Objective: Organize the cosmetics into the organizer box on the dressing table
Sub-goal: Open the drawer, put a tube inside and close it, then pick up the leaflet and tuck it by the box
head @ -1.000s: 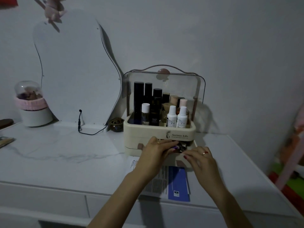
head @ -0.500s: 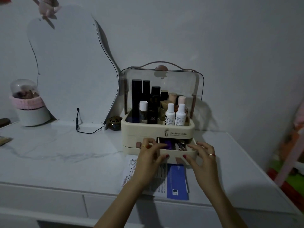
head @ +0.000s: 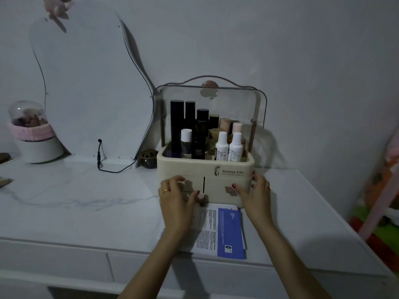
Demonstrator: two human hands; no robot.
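- Organizer box [head: 205, 169]: cream body standing on the white marbled bench [head: 75, 201], toward the back near the wall; its clear domed lid [head: 216, 104] is raised over the upper tray.
- Cosmetics [head: 207, 137]: tall dark bottles at the left and rear, two small white bottles [head: 228, 146] at the front right, all upright inside the upper tray.
- Drawers [head: 216, 188]: two fronts side by side in the lower body, flush with it, a dark vertical gap between them.
- Left hand [head: 176, 197]: laid against the left drawer front, fingers [head: 178, 180] loosely curved and spread, gripping nothing.
- Right hand [head: 254, 195]: at the box's right front corner, thumb on the front face, fingers [head: 258, 178] reaching round the side, slightly apart.
- Leaflet [head: 222, 229]: white and blue printed sheet lying flat on the bench just in front of the box, partly under the left wrist.
- Mirror [head: 86, 83]: curved, leaning at the wall, left of the box.
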